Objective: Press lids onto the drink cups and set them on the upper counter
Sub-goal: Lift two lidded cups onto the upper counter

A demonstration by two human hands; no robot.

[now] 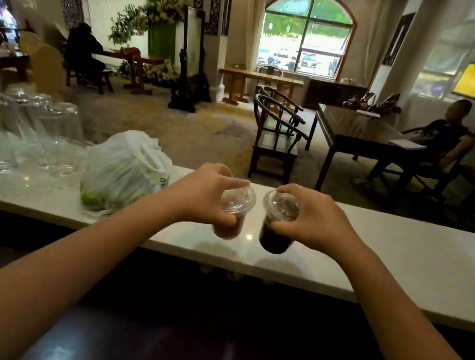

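Two clear plastic drink cups are held over the white upper counter [403, 252], side by side and close together. My left hand [206, 197] grips the cup with amber-brown drink [227, 230], fingers over its clear domed lid [238, 198]. My right hand [313, 218] grips the cup with dark, almost black drink [275, 240], thumb low on its wall and fingers on its clear lid [281, 206]. Both cups tilt slightly toward each other. Their bases are near the counter top; I cannot tell whether they touch it.
A white plastic bag [124, 173] holding green items lies on the counter to the left of my left hand. Several upturned clear glasses [33, 126] stand farther left. Beyond the counter are dark wooden chairs, tables and seated people.
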